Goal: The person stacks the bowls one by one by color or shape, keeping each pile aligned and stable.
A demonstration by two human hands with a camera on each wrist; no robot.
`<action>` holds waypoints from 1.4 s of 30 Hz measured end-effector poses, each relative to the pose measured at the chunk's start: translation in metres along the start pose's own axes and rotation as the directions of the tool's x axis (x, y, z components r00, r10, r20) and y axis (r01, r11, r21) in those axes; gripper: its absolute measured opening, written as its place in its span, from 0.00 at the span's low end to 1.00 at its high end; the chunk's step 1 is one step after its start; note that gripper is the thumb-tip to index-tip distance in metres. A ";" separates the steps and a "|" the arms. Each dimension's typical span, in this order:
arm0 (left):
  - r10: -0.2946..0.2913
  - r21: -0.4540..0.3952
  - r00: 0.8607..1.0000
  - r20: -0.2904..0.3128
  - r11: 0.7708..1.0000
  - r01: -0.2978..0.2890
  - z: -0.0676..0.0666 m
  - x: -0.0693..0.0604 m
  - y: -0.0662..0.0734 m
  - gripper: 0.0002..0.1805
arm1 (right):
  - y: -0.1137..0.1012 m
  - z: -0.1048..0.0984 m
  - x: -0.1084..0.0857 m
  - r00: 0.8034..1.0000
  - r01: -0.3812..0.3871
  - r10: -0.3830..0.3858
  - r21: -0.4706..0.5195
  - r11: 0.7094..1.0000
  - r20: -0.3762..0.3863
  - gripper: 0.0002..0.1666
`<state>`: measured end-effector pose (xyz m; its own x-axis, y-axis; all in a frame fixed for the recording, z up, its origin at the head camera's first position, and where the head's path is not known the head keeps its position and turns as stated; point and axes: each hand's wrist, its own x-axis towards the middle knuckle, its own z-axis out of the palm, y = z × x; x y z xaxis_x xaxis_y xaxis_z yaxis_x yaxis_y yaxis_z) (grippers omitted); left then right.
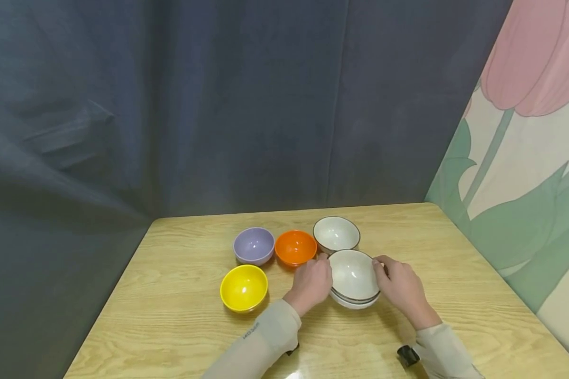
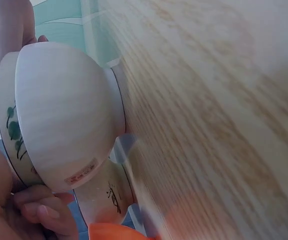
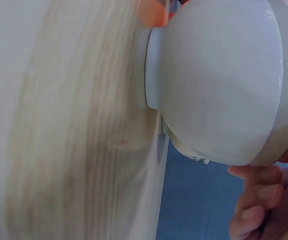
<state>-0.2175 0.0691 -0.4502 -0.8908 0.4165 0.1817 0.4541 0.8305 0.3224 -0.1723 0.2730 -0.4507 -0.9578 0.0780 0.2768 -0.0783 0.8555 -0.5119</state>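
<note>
In the head view, two hands hold a white bowl (image 1: 354, 273) with a dark rim by its opposite sides. My left hand (image 1: 311, 281) pinches the left side and my right hand (image 1: 401, 287) pinches the right side. This bowl sits nested in another white bowl (image 1: 355, 303), whose outside fills much of the left wrist view, where green leaf marks show on the upper bowl's wall (image 2: 15, 130). The lower bowl's foot (image 3: 153, 68) meets the tabletop in the right wrist view. Curled fingers (image 3: 259, 200) lie under the upper rim there.
Just behind stands another white bowl (image 1: 336, 233) with a dark rim. To the left are an orange bowl (image 1: 296, 248), a purple bowl (image 1: 254, 246) and a yellow bowl (image 1: 244, 288). All rest on a wooden table (image 1: 170, 316), with a dark curtain (image 1: 246, 105) behind it.
</note>
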 end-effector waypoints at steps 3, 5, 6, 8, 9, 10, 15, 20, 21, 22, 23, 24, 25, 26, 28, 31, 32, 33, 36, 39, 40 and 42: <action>-0.002 -0.011 1.000 0.019 1.000 0.002 0.000 0.000 -0.001 0.17 | 0.001 0.000 0.001 1.000 -0.003 0.003 -0.001 1.000 0.005 0.22; -0.003 -0.015 0.999 0.035 1.000 0.004 0.000 0.000 0.000 0.17 | 0.002 0.002 0.001 1.000 0.013 -0.013 0.002 1.000 0.001 0.21; -0.004 -0.016 0.999 0.041 1.000 0.004 0.000 0.000 0.000 0.16 | 0.003 0.003 0.001 1.000 0.024 -0.024 0.004 1.000 -0.004 0.20; -0.007 -0.015 0.999 0.050 1.000 0.008 -0.001 0.000 0.001 0.15 | 0.004 0.005 0.001 0.999 0.038 -0.038 0.015 0.999 -0.013 0.20; -0.009 -0.014 0.999 0.052 1.000 0.009 -0.001 0.000 0.002 0.15 | 0.004 0.006 0.001 0.999 0.042 -0.042 0.020 0.999 -0.018 0.20; -0.010 -0.012 0.998 0.054 1.000 0.011 -0.002 0.000 0.002 0.15 | 0.004 0.006 0.000 0.999 0.046 -0.046 0.023 0.999 -0.023 0.19; -0.015 0.004 0.998 0.067 1.000 0.014 -0.002 0.001 0.003 0.15 | 0.004 0.007 -0.001 0.998 0.057 -0.056 0.038 0.998 -0.030 0.20; -0.021 0.027 0.996 0.084 0.999 0.019 -0.003 0.001 0.004 0.15 | 0.002 0.006 -0.002 0.998 0.056 -0.055 0.045 0.997 -0.020 0.19; -0.022 0.025 0.996 0.086 0.999 0.020 -0.003 0.001 0.004 0.14 | 0.001 0.006 -0.002 0.998 0.056 -0.055 0.048 0.997 -0.019 0.19; -0.021 0.025 0.996 0.084 1.000 0.019 -0.003 0.001 0.004 0.14 | 0.000 0.005 -0.002 0.998 0.056 -0.056 0.050 0.997 -0.018 0.19; -0.021 0.022 0.996 0.083 1.000 0.019 -0.004 0.001 0.004 0.14 | 0.000 0.005 -0.002 0.998 0.057 -0.056 0.052 0.997 -0.017 0.19; -0.019 0.017 0.997 0.079 1.000 0.018 -0.004 0.001 0.004 0.13 | -0.001 0.004 -0.002 0.998 0.058 -0.057 0.055 0.997 -0.017 0.19; -0.018 0.011 0.997 0.075 1.000 0.017 -0.004 0.001 0.004 0.13 | -0.001 0.004 -0.002 0.998 0.058 -0.057 0.056 0.997 -0.016 0.19; -0.018 0.004 0.997 0.075 1.000 0.018 -0.004 0.001 0.004 0.13 | -0.001 0.004 -0.002 0.998 0.058 -0.057 0.057 0.997 -0.013 0.19; -0.017 -0.016 0.997 0.076 1.000 0.019 -0.005 0.001 0.005 0.13 | -0.002 0.003 -0.002 0.998 0.056 -0.056 0.055 0.997 -0.009 0.19; -0.026 -0.046 0.996 0.087 0.998 0.030 -0.006 0.001 0.006 0.14 | -0.003 0.002 -0.001 0.999 0.050 -0.050 0.050 0.998 0.001 0.19; -0.031 -0.058 0.995 0.094 0.998 0.036 -0.006 0.001 0.006 0.14 | -0.003 0.002 -0.001 0.999 0.048 -0.048 0.049 0.998 0.005 0.19; -0.034 -0.067 0.994 0.100 0.997 0.041 -0.006 0.001 0.006 0.14 | -0.003 0.002 -0.001 0.999 0.045 -0.046 0.050 0.998 0.009 0.19; -0.046 -0.078 0.992 0.118 0.995 0.056 -0.006 0.001 0.006 0.15 | -0.003 0.003 -0.002 0.999 0.038 -0.039 0.052 0.998 0.022 0.19; -0.049 -0.069 0.991 0.122 0.996 0.057 -0.006 0.001 0.007 0.16 | -0.004 0.003 -0.002 0.999 0.036 -0.037 0.055 0.998 0.023 0.20; -0.049 -0.063 0.991 0.121 0.996 0.057 -0.006 0.001 0.007 0.16 | -0.004 0.004 -0.002 0.999 0.036 -0.037 0.053 0.998 0.021 0.20; -0.046 -0.049 0.992 0.115 0.997 0.052 -0.006 0.001 0.007 0.16 | -0.004 0.004 -0.002 0.999 0.038 -0.039 0.051 0.998 0.015 0.20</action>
<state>-0.2150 0.0732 -0.4424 -0.9068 0.4175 0.0581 0.4071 0.8319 0.3771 -0.1711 0.2673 -0.4525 -0.9579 0.0370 0.2847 -0.1289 0.8305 -0.5418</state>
